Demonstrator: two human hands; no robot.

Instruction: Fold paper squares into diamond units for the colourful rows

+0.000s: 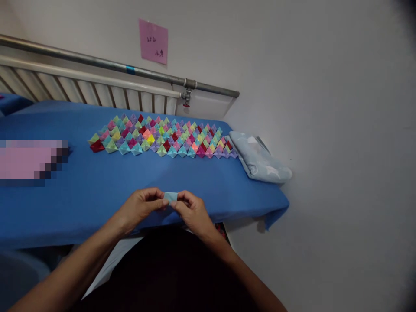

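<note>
A small light-blue piece of folded paper point(170, 197) is held up between both hands, above the front part of the blue-covered surface. My left hand point(147, 202) pinches its left edge between thumb and fingers. On the right edge, my right hand point(191, 208) grips it the same way, thumb in front. Beyond the hands, several rows of small folded paper pieces point(162, 138) in many colours stand close together, each with a pointed top. The fingers partly cover the paper's lower corners.
A blue cloth point(97, 195) covers the surface. At its right end lies a folded pale-blue fabric point(260, 160) with white shapes. Behind run a radiator point(84, 92) and a metal pipe point(97, 62). A pink note point(154, 42) hangs on the wall. A blurred pink item point(26, 160) sits at left.
</note>
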